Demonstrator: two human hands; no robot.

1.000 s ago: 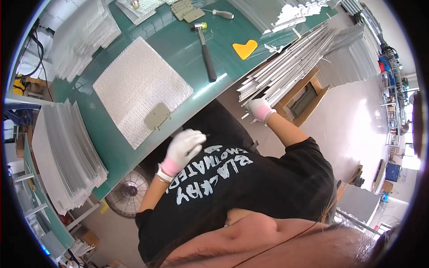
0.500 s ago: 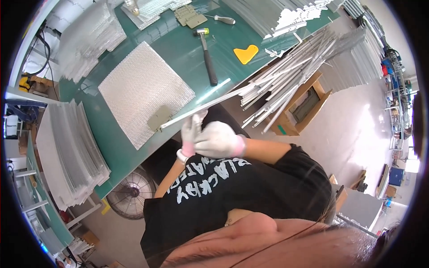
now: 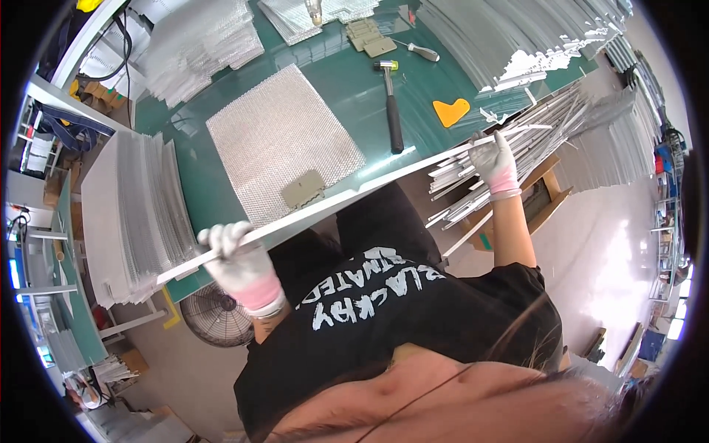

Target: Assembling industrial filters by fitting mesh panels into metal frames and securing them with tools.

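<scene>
A long white strip (image 3: 341,198) stretches across in front of me, along the near edge of the green table. Toward its left end my left hand (image 3: 235,258), in a white and pink glove, has its fingers curled round it. My right hand (image 3: 493,162), gloved alike, grips the strip farther right, its thumb pointing up. Just beyond the strip lies a silvery mesh panel (image 3: 284,140) with a honeycomb-like texture. A small olive-grey plate (image 3: 303,190) rests on the panel's near corner.
On the green table (image 3: 362,96) are a hammer (image 3: 394,114), a yellow scraper (image 3: 451,112), a screwdriver (image 3: 424,52) and olive plates (image 3: 371,38). Stacked sheets (image 3: 140,214) stand at the left. Loose strips (image 3: 546,125) lie over a cardboard box (image 3: 545,184) at right. A fan (image 3: 218,316) sits below.
My hands, close together before, have spread wide apart along the strip. The strip now runs across my front, reaching farther left. The whole view has shifted somewhat.
</scene>
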